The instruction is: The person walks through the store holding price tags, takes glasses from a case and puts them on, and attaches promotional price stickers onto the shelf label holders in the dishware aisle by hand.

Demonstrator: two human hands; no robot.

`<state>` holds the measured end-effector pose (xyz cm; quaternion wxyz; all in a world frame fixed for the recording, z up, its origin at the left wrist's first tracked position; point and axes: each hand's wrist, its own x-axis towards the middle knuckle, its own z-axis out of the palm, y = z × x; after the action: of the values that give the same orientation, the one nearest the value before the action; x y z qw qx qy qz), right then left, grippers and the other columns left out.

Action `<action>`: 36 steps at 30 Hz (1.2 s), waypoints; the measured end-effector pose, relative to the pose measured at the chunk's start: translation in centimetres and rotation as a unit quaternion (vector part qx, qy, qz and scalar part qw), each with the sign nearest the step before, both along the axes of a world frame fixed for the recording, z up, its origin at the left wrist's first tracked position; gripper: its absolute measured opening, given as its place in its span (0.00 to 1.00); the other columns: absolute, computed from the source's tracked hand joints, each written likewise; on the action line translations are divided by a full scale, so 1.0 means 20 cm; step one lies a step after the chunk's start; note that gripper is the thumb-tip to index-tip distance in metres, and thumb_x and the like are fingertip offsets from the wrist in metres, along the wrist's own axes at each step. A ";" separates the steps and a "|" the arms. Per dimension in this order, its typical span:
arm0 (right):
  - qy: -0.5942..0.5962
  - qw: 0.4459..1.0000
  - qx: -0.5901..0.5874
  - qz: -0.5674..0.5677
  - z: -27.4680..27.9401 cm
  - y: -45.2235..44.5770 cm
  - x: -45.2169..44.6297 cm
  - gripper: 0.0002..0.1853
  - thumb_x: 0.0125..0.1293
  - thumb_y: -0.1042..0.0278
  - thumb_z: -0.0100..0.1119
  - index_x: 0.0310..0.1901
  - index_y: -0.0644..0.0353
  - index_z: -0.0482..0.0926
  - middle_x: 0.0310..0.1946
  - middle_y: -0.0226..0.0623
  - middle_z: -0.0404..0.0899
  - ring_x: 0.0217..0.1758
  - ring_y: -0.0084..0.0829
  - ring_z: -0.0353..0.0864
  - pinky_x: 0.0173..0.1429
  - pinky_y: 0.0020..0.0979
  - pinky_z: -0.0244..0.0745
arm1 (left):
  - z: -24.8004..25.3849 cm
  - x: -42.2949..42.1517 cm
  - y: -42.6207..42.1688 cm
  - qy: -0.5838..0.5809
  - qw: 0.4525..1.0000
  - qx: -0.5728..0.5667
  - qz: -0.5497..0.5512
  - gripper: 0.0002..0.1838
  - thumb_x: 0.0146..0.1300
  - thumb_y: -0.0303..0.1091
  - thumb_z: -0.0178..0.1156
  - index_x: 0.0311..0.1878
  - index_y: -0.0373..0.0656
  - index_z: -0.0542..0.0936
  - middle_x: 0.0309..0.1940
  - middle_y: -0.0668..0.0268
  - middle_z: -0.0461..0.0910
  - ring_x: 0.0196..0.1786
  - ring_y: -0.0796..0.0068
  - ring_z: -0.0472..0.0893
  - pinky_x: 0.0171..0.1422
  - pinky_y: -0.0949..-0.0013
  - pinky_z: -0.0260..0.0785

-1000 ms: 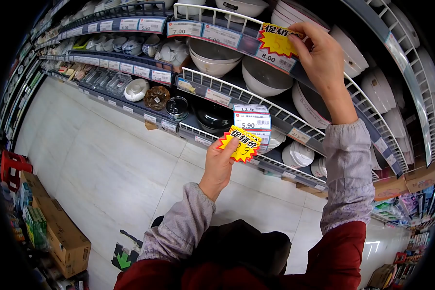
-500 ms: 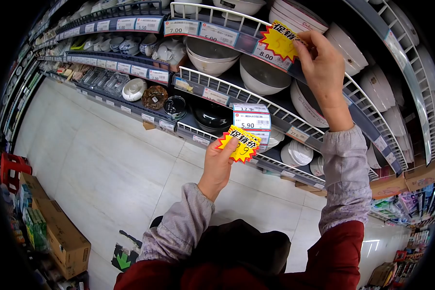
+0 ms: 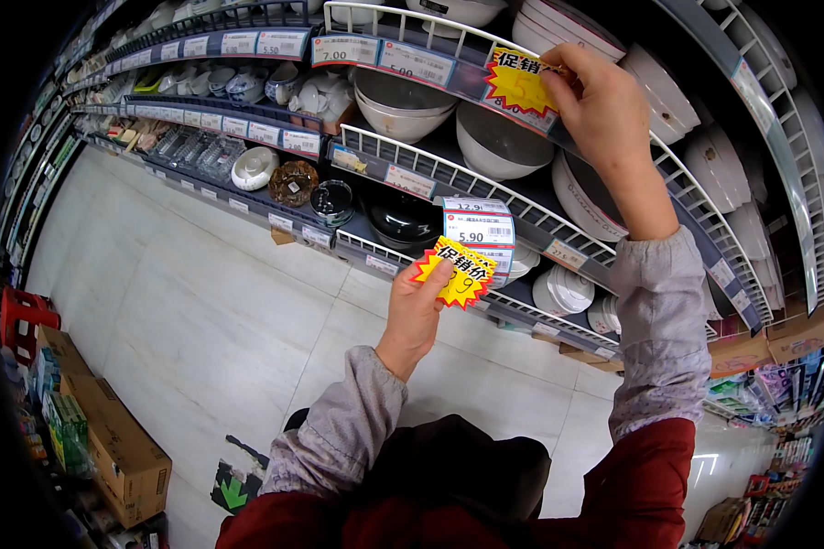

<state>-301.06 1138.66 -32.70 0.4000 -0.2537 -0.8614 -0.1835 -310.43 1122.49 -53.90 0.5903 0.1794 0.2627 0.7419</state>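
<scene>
My right hand (image 3: 612,123) pinches the right side of a yellow starburst price tag (image 3: 516,86) with a red edge, held at the upper shelf's edge strip. The tag overlaps a printed label there, hiding most of it; I cannot tell whether it is attached. Lower down, my left hand (image 3: 412,316) is closed on a small stack of similar yellow price tags (image 3: 465,277), the thumb on top. A curled strip of white price labels (image 3: 479,225), one reading 5.90, stands up just behind that stack, seemingly in the same grip.
White bowls (image 3: 499,142) fill the wire-fronted shelves ahead. A black bowl (image 3: 399,218) and glass ashtrays sit on the lower shelf. Cardboard boxes (image 3: 119,444) and a red stool (image 3: 26,316) stand on the left across the tiled floor (image 3: 211,293).
My right hand has shifted the yellow tag slightly left, covering more of the 8.00 label, and its fingers have turned over the tag's edge. My left hand is almost still.
</scene>
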 end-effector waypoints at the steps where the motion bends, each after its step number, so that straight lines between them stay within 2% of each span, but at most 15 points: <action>1: -0.012 1.000 -0.014 0.025 0.01 0.02 0.01 0.04 0.57 0.67 0.57 0.34 0.54 0.77 0.27 0.34 0.79 0.30 0.38 0.79 0.32 0.35 0.72 | 0.00 0.00 0.00 -0.001 1.000 -0.001 -0.001 0.12 0.66 0.32 0.53 0.48 0.36 0.73 0.41 0.61 0.79 0.42 0.73 0.81 0.44 0.70 0.77; 4: -0.039 0.998 -0.012 0.043 0.03 0.04 0.03 0.04 0.57 0.66 0.57 0.34 0.53 0.77 0.28 0.34 0.78 0.31 0.37 0.78 0.32 0.35 0.72 | 0.00 0.00 0.00 0.002 1.000 0.001 0.001 0.12 0.66 0.32 0.53 0.48 0.35 0.73 0.41 0.60 0.79 0.42 0.73 0.81 0.44 0.70 0.77; 6: -0.065 0.997 0.003 0.043 0.06 0.05 0.02 0.04 0.57 0.65 0.57 0.34 0.53 0.77 0.28 0.33 0.78 0.31 0.37 0.78 0.32 0.35 0.72 | -0.01 0.01 0.01 -0.001 1.000 -0.023 0.014 0.09 0.65 0.31 0.55 0.45 0.38 0.76 0.37 0.65 0.80 0.36 0.80 0.80 0.38 0.77 0.73; 7: -0.089 0.995 0.019 0.043 0.07 0.05 0.02 0.05 0.58 0.65 0.57 0.34 0.53 0.77 0.28 0.33 0.77 0.31 0.36 0.78 0.31 0.35 0.71 | -0.01 0.01 0.01 -0.001 1.000 -0.024 0.012 0.09 0.65 0.31 0.55 0.45 0.38 0.76 0.37 0.65 0.80 0.36 0.80 0.80 0.38 0.77 0.73; 9: -0.095 0.994 0.025 0.038 0.07 0.05 0.01 0.05 0.58 0.65 0.57 0.34 0.53 0.77 0.28 0.33 0.77 0.30 0.36 0.78 0.31 0.35 0.71 | -0.02 0.01 0.01 0.002 1.000 -0.005 -0.006 0.12 0.66 0.32 0.52 0.48 0.35 0.73 0.41 0.59 0.79 0.41 0.72 0.81 0.44 0.70 0.77; 13: -0.110 0.992 0.045 0.032 0.05 0.04 0.05 0.04 0.57 0.65 0.57 0.34 0.53 0.77 0.28 0.32 0.77 0.30 0.36 0.78 0.31 0.35 0.70 | -0.02 0.01 0.01 0.012 1.000 -0.011 -0.004 0.12 0.66 0.32 0.52 0.48 0.35 0.73 0.41 0.59 0.79 0.41 0.71 0.81 0.44 0.70 0.77; 16: -0.071 0.996 -0.001 0.053 0.01 0.05 0.09 0.05 0.57 0.66 0.58 0.35 0.52 0.78 0.29 0.31 0.77 0.30 0.37 0.78 0.30 0.34 0.71 | -0.01 0.00 0.00 0.010 1.000 -0.006 -0.002 0.12 0.66 0.32 0.52 0.48 0.35 0.73 0.41 0.60 0.79 0.41 0.71 0.81 0.44 0.70 0.76; 19: -0.066 0.998 0.008 0.015 -0.02 0.03 0.11 0.05 0.56 0.67 0.58 0.35 0.52 0.78 0.30 0.31 0.78 0.29 0.37 0.78 0.30 0.33 0.71 | -0.01 0.00 0.00 0.008 1.000 -0.004 -0.004 0.11 0.66 0.32 0.52 0.48 0.35 0.73 0.41 0.60 0.79 0.42 0.71 0.81 0.45 0.70 0.76; 31: -0.039 0.999 0.026 -0.007 -0.05 -0.01 0.11 0.04 0.57 0.67 0.58 0.34 0.54 0.77 0.29 0.34 0.77 0.30 0.40 0.77 0.31 0.35 0.71 | -0.03 0.00 0.02 0.012 1.000 -0.019 -0.004 0.13 0.66 0.33 0.52 0.49 0.34 0.72 0.42 0.59 0.79 0.43 0.72 0.81 0.45 0.71 0.76; 36: -0.037 0.999 0.025 -0.018 -0.06 0.00 0.11 0.05 0.57 0.66 0.58 0.34 0.53 0.77 0.30 0.34 0.77 0.31 0.40 0.77 0.32 0.36 0.71 | 0.00 -0.01 0.03 0.008 1.000 0.006 -0.017 0.13 0.67 0.32 0.49 0.50 0.33 0.71 0.43 0.58 0.78 0.43 0.68 0.81 0.45 0.67 0.76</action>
<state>-298.86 1138.59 -33.87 0.3710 -0.2519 -0.8661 -0.2209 -310.60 1123.00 -53.99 0.5993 0.1935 0.2598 0.7321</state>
